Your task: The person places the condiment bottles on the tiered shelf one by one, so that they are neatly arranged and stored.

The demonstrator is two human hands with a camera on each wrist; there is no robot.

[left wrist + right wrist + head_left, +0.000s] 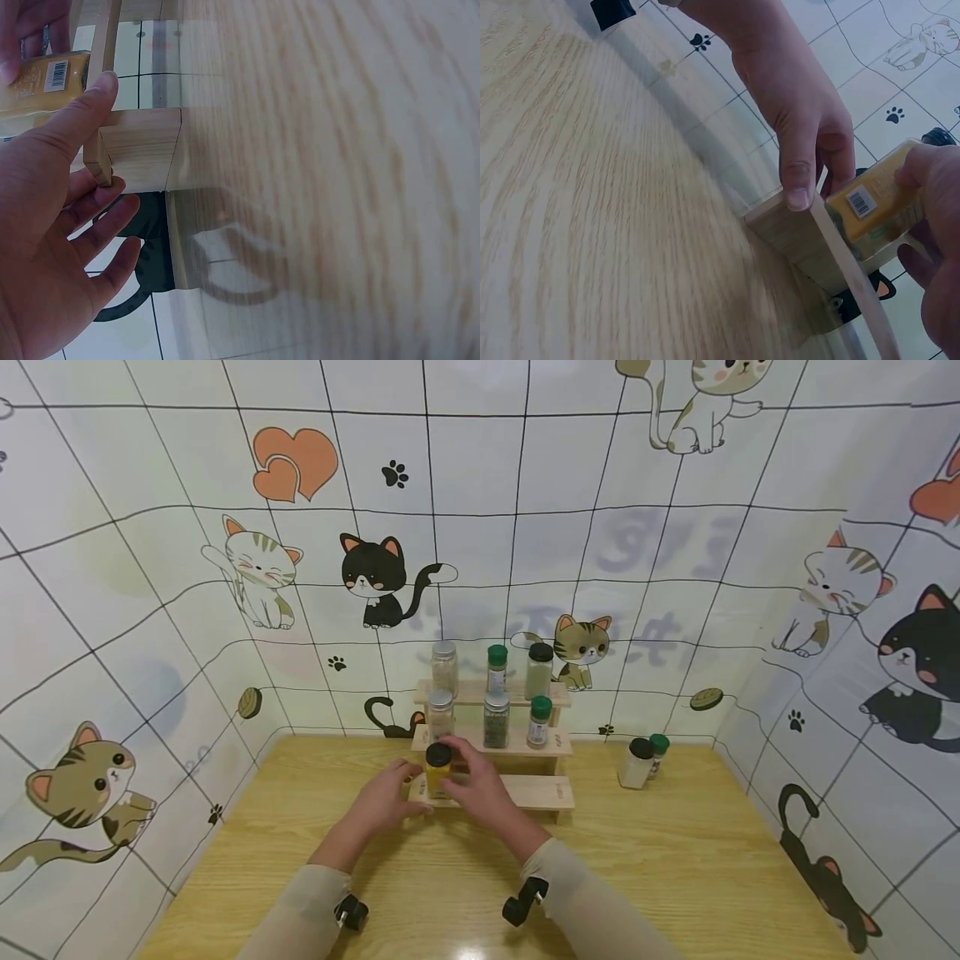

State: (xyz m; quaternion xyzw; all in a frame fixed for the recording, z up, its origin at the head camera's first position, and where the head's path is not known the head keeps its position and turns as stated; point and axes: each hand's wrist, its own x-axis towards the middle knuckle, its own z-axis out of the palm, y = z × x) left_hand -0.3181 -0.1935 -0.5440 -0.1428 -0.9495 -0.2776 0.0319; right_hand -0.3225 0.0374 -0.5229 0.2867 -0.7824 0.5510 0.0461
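My right hand (480, 785) grips a spice jar (437, 770) with yellow contents and a black lid, thumb on one side and fingers on the other. The jar is upright at the left end of the lowest step of a three-step wooden rack (536, 792). Its base meets or nearly meets the board; I cannot tell which. My left hand (386, 797) holds the left end of that step. In the left wrist view its thumb (101, 86) lies against the board and the fingertips curl at the other side. A barcode label (861, 201) shows on the jar.
Two upper steps bear several jars, among them a silver-lidded jar of dark herbs (496, 722) and a green-lidded jar (538, 724). A black-lidded jar (634, 767) and another green-lidded jar (659, 752) stand on the table (660, 860) at right. Cat-patterned cloth walls surround it.
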